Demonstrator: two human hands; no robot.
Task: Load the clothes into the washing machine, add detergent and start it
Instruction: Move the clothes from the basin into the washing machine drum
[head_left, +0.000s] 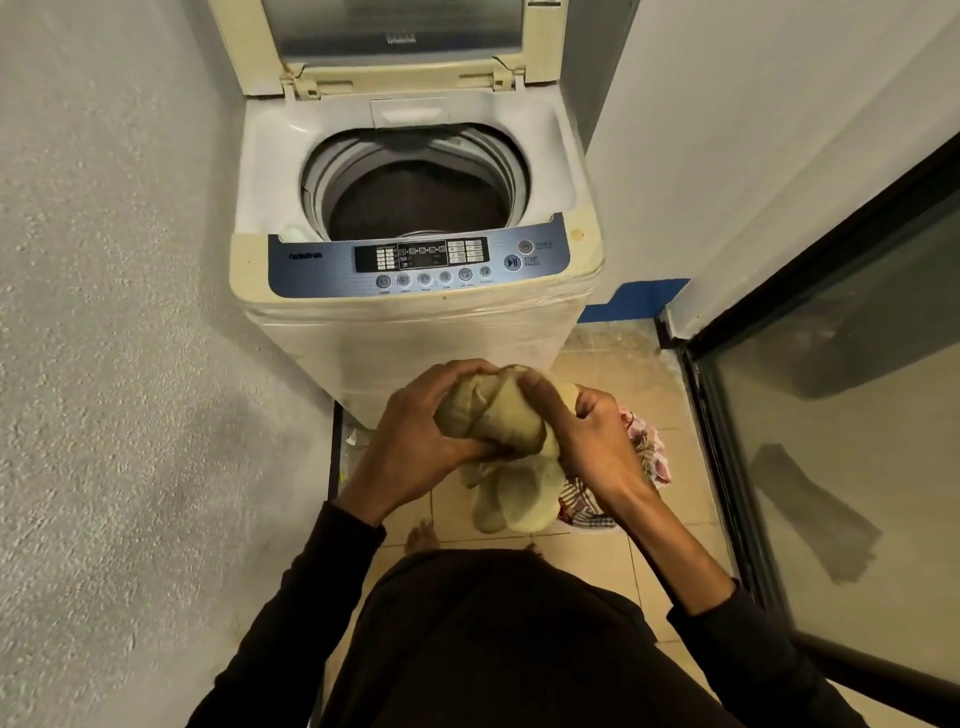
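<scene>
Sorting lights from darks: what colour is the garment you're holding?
Pale yellow-cream, plain; the garment shows in the head view, gripped by both hands.

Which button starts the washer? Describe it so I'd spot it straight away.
Find the open-lidded washing machine against the wall, then the blue control panel along its front edge. The start button sits toward the panel's right end: round, dark blue, marked with a play-pause symbol, larger than the row of small buttons beside it.

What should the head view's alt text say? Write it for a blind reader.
Both hands, left and right, grip a bunched yellow cloth before an open top-load washer. Its lid stands up; more clothes lie below the right hand.
</scene>
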